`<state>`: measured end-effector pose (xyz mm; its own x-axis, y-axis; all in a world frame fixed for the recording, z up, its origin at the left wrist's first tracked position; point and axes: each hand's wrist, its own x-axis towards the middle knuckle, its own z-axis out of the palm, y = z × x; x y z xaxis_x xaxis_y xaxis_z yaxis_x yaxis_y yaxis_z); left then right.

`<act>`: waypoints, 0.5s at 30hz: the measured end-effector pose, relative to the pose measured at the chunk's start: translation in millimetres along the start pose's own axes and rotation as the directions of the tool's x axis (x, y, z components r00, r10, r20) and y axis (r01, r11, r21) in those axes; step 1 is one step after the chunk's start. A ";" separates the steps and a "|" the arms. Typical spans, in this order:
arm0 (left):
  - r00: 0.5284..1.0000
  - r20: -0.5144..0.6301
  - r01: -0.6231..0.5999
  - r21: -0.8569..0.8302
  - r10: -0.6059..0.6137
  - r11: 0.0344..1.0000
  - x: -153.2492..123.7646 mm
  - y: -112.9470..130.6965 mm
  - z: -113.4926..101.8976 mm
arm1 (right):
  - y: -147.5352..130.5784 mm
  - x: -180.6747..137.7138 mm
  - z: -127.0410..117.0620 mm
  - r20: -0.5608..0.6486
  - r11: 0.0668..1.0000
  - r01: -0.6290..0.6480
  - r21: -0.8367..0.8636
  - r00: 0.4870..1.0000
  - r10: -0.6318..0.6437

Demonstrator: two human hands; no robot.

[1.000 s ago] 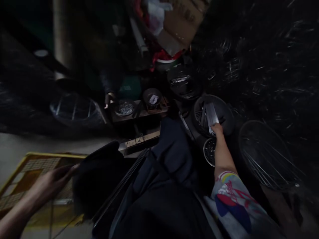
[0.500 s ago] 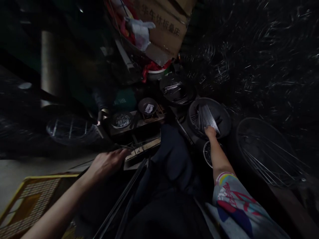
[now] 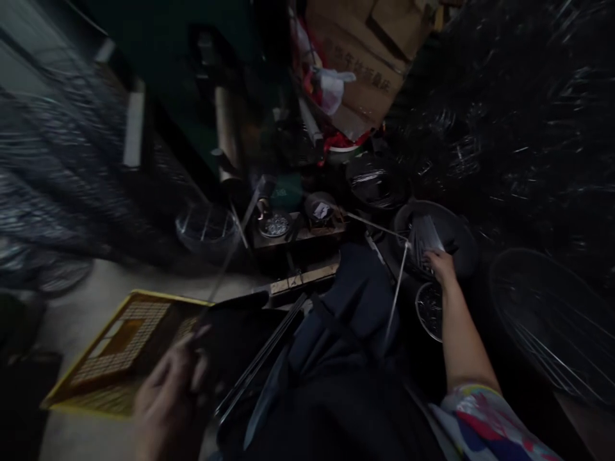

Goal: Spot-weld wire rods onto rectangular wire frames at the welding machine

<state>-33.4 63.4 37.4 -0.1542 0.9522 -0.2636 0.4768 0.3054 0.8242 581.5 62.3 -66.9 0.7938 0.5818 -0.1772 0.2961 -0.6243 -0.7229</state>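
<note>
Spoke bundle (image 3: 425, 233): thin bright metal rods, packed side by side, slightly fanned. It lies tilted in a dark round tub (image 3: 456, 224), far end leaning up and left, near end gripped in the right hand (image 3: 441, 265). One loose spoke (image 3: 396, 296) angles down and left from the tub's rim. A second one (image 3: 377, 225) runs left from the same spot. Motion blur, so no count.

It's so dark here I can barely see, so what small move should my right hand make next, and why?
Probably pinch a few spokes and lift them out of the round tub. The right hand lies on the bundle's near end, and two loose spokes stick out past the rim. The left hand is blurred, low beside the yellow crate.
</note>
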 end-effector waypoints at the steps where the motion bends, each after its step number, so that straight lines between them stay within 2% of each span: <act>1: 0.996 0.047 0.088 -0.167 -0.082 0.982 -8.2 -8.5 5.9 | -2.0 -7.4 -3.5 0.019 0.999 0.015 0.039 1.000 -0.016; 3: 0.955 0.207 0.286 -0.438 -0.214 0.852 -26.8 -25.6 16.0 | -5.7 -21.9 -10.8 0.073 0.990 0.038 0.133 0.996 -0.048; 4: 0.924 0.287 0.370 -0.499 -0.253 0.784 -36.7 -33.1 19.1 | -7.8 -28.6 -14.2 0.102 0.984 0.047 0.169 0.993 -0.065; 6: 0.865 0.409 0.479 -0.506 -0.289 0.717 -55.1 -44.4 20.8 | -14.2 -40.8 -19.4 0.157 0.984 0.072 0.163 0.983 -0.098; 9: 0.810 0.512 0.559 -0.532 -0.284 0.636 -72.4 -55.1 14.6 | -30.5 -57.0 -22.6 0.195 0.987 0.162 0.019 0.967 -0.163; 11: 0.813 0.521 0.559 -0.568 -0.261 0.604 -76.4 -63.8 7.6 | -45.4 -67.6 -23.5 0.205 0.972 0.233 -0.024 0.953 -0.224; 15: 0.875 0.422 0.474 -0.643 -0.239 0.601 -76.3 -87.4 -3.1 | -82.7 -92.8 -28.4 0.240 0.922 0.382 -0.068 0.903 -0.356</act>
<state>-66.0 -35.9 -13.0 0.1162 0.7604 -0.6390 -0.3435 0.6344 0.6925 498.4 45.2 28.2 0.4839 0.8728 -0.0627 0.6118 -0.3887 -0.6889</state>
